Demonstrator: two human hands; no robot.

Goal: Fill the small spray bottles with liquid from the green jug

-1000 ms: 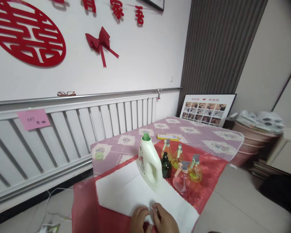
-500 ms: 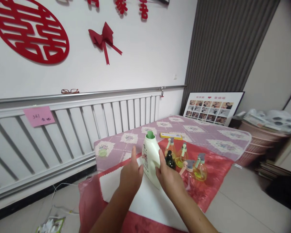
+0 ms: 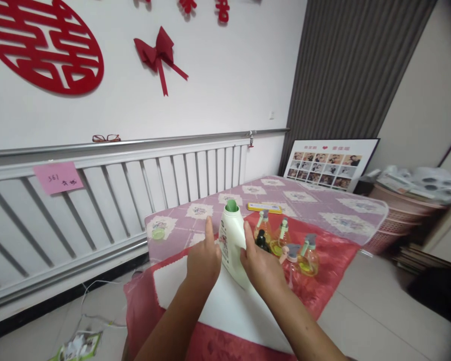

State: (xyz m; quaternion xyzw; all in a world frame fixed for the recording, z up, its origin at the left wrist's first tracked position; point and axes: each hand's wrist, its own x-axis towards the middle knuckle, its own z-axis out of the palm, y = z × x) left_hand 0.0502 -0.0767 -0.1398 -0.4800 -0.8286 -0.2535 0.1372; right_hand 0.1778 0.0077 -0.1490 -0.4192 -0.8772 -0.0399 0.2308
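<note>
A pale green-white detergent bottle [image 3: 233,245] stands upright on a white sheet [image 3: 229,313], its green spout [image 3: 231,205] uncovered. On its left side is my left hand [image 3: 205,258], index finger stretched forward, the other fingers curled, holding nothing. My right hand [image 3: 261,263] is at the bottle's right side with its index finger also stretched out; it overlaps the bottle in view, and I cannot tell whether it touches. A translucent green cap [image 3: 158,234] lies on the tablecloth at the left. Right of the bottle stand several pump bottles [image 3: 308,260] and a small dark bottle [image 3: 262,240].
A red cloth [image 3: 332,250] covers part of the purple patterned tablecloth [image 3: 240,193]. Behind the bottles lies a yellow-edged box [image 3: 264,207]. A white radiator [image 3: 135,205] runs along the wall. Pink baskets [image 3: 402,205] stand at the right, and cables [image 3: 93,286] trail on the floor.
The camera view has shifted slightly. Both hands keep their pointing pose beside the bottle, and the bottle stays in place.
</note>
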